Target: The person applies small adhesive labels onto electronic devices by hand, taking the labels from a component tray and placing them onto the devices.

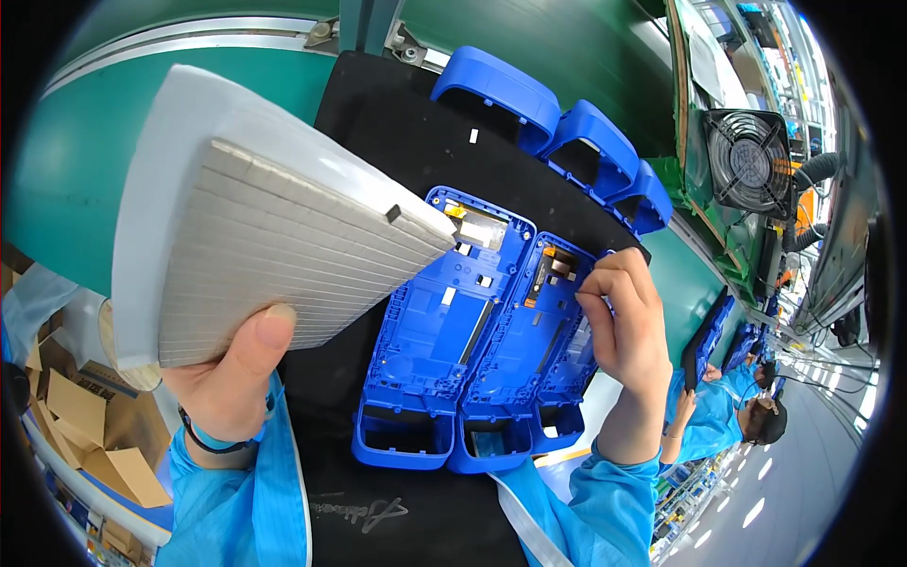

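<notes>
With our left grip [227,387] we hold a grey sheet [283,250] at left. Our right grip [619,326] is narrow, at the rightmost of three blue shells [510,354]; we cannot tell whether it pinches anything. The shells lie on a black mat [378,118], nearer than the frames [501,87].

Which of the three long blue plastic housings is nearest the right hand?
Rightmost blue plastic housing: the right hand partly covers its upper end; the left housing and middle housing lie farther left.
</notes>
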`<action>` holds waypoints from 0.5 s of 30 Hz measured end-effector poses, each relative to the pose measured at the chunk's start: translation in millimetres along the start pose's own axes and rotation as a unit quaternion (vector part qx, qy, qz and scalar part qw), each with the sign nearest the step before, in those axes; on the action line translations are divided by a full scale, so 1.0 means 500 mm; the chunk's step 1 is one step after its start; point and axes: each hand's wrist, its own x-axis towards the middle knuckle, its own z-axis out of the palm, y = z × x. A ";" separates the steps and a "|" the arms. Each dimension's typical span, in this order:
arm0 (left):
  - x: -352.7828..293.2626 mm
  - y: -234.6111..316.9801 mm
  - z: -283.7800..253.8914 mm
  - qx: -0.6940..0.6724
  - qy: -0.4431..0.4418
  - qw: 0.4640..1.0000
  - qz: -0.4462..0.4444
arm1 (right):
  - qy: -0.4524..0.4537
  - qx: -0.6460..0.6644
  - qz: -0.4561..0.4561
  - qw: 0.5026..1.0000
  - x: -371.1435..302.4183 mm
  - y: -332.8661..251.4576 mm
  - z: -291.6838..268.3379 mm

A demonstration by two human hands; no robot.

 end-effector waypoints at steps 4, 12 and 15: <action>0.006 -0.006 -0.007 -0.012 -0.030 0.998 0.053 | 0.013 -0.050 0.003 0.999 -0.022 0.002 0.006; 0.005 -0.004 0.006 0.012 0.041 0.999 0.007 | 0.021 -0.037 -0.002 0.999 -0.022 0.007 0.024; 0.001 -0.002 0.008 0.022 0.027 0.999 0.003 | 0.019 -0.035 -0.002 0.999 -0.022 0.009 0.025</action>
